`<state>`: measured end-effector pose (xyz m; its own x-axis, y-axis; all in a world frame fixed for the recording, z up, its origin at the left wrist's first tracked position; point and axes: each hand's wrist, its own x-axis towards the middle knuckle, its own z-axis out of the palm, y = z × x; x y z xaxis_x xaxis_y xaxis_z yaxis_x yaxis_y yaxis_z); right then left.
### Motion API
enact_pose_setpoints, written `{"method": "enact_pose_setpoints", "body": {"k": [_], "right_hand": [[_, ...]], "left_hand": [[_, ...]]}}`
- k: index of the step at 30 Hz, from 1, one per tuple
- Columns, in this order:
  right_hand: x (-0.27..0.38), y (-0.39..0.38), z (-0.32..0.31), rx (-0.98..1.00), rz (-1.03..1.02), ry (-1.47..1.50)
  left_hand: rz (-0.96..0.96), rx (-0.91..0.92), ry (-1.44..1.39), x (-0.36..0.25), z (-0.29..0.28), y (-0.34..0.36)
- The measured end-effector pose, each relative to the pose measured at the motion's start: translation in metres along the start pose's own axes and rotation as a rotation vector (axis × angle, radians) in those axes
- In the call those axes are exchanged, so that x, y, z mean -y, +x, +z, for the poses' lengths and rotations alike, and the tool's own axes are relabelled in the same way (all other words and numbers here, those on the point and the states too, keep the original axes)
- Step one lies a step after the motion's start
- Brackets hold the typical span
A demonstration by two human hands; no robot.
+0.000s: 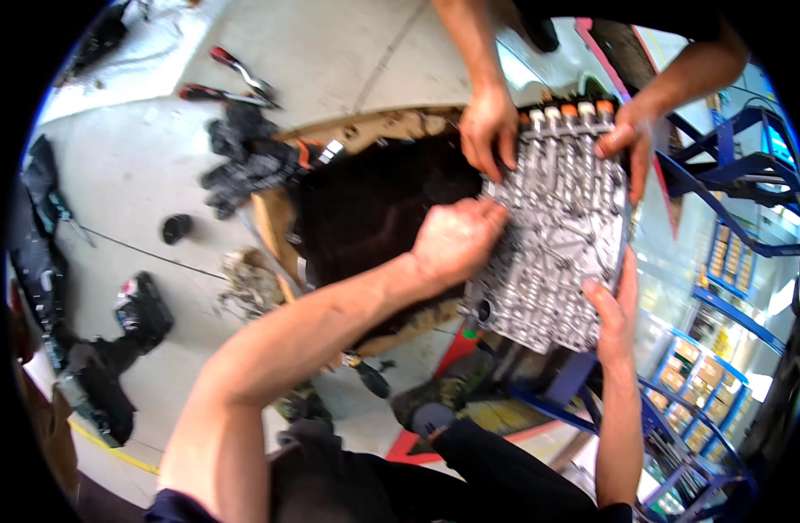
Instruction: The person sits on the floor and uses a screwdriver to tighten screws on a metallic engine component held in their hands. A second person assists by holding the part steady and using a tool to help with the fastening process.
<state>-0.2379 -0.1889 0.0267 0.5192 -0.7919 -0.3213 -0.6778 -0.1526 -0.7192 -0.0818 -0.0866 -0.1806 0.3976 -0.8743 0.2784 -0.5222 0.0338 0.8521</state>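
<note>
A silver valve body (552,231), full of machined channels, with white and orange solenoids (570,115) along its far end, is held up between me and another person. My left hand (459,237) is closed at its left edge, fingers curled together; the thumb is hidden. Along the near right edge my right hand (616,314) grips it, thumb on the face. Opposite me, the other person's one hand (489,131) touches the far left corner. Their other hand (628,144) holds the far right side. Left of the valve body lies a dark open housing (382,196) with a tan rim.
Dark work gloves (243,161) lie at the housing's far left corner. Red-handled tools (230,83) rest on the floor beyond. A cordless power tool (112,366) is at left, near a small black cup (177,228). Blue metal frames (731,192) stand at right.
</note>
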Motion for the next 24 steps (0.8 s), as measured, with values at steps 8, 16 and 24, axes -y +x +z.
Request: {"method": "enact_pose_setpoints", "body": {"k": [8,16,24], "right_hand": [[-0.024,-0.004,-0.013,-0.021,0.033,-0.074],[-0.032,-0.006,-0.01,-0.041,-0.02,-0.021],[-0.023,-0.009,-0.017,-0.031,0.003,0.012]], "left_hand": [[-0.238,0.063,0.011,-0.018,0.01,0.006],[-0.304,0.2,-0.093,-0.013,0.007,0.007],[-0.505,0.366,-0.102,-0.025,-0.003,0.024]]}}
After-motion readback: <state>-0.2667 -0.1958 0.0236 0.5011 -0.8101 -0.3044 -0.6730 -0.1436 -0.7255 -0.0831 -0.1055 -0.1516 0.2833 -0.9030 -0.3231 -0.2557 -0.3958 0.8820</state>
